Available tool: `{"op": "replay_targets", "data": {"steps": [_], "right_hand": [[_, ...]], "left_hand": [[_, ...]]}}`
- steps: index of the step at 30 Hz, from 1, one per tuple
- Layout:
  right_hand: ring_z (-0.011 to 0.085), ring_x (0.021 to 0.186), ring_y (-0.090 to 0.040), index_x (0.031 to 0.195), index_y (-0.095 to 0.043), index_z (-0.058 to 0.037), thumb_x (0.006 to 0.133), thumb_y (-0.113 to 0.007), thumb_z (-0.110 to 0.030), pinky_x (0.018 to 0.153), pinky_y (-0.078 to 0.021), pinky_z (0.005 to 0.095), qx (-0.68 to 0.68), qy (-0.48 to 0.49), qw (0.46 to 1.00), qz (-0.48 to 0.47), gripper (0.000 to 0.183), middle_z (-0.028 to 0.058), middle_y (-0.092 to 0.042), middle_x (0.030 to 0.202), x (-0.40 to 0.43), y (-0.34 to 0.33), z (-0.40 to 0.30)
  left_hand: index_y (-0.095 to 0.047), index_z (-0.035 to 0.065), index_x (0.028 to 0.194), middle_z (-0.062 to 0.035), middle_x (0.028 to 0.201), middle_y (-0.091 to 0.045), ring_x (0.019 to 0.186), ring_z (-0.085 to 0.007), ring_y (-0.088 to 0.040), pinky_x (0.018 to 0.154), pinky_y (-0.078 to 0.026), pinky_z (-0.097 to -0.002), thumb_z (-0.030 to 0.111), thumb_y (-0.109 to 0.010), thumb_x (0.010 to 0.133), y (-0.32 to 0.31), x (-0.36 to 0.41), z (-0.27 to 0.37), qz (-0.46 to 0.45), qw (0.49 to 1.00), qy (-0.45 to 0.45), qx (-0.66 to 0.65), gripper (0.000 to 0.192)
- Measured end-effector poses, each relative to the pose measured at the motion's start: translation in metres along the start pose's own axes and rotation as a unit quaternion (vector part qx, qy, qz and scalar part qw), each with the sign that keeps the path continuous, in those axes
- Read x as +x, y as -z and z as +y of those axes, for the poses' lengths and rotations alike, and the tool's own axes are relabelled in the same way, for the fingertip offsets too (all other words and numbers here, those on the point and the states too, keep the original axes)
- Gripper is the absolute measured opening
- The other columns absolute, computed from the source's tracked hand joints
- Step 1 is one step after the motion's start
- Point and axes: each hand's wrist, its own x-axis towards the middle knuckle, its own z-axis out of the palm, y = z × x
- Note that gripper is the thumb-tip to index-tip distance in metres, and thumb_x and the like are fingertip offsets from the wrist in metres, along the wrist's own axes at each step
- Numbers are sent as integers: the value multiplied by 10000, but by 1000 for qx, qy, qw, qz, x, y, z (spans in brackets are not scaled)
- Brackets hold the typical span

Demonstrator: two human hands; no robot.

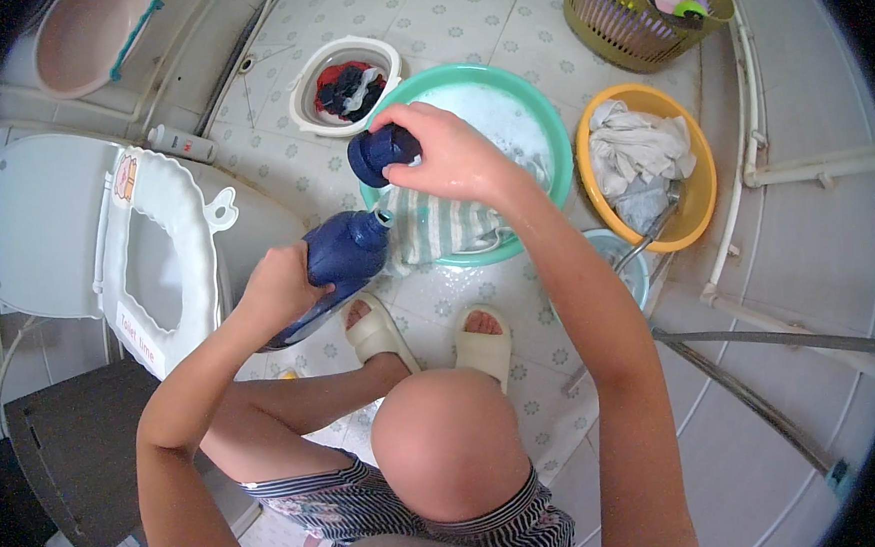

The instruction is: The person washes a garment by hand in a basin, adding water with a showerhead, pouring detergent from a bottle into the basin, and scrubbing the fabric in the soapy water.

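My left hand (281, 290) grips a dark blue plastic bottle (346, 249), tilted with its uncapped neck towards the basin. In my right hand (445, 153) is a dark blue cap (381, 153), held by fingers and thumb above the bottle's neck and apart from it. Beneath that hand stands a green plastic basin (562, 153) of foamy water. A green-and-white striped cloth (442, 224) hangs over the basin's near left rim, partly in it. Whether anything is inside the cap cannot be seen.
A white collapsible basin (299, 105) holds dark and red cloths. At right, an orange basin (706, 182) holds pale cloths and a metal shower head, beside a light blue basin (639, 284). An olive laundry basket (610, 30) stands beyond. A toilet (209, 287) is on the left.
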Motion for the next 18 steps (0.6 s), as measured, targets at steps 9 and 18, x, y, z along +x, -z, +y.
{"op": "replay_targets", "data": {"steps": [9,18], "right_hand": [[278,890,-569,1088,-539,-86,682,-652,-111,795,-475,339,5,10,999,-42,423,144,-555,970,-3,-4,8],[263,880,-571,1091,-542,-92,670,-638,-71,771,-487,332,-20,7,997,-79,433,140,-542,976,-2,-11,9]], "left_hand": [[-604,-38,854,-254,819,-628,827,-401,-617,745,-499,-432,211,-785,635,-10,-8,-15,-29,999,26,19,378],[-601,-32,859,-245,833,-632,832,-389,-622,751,-503,-430,227,-786,635,-7,-8,-5,-51,997,35,48,389]]}}
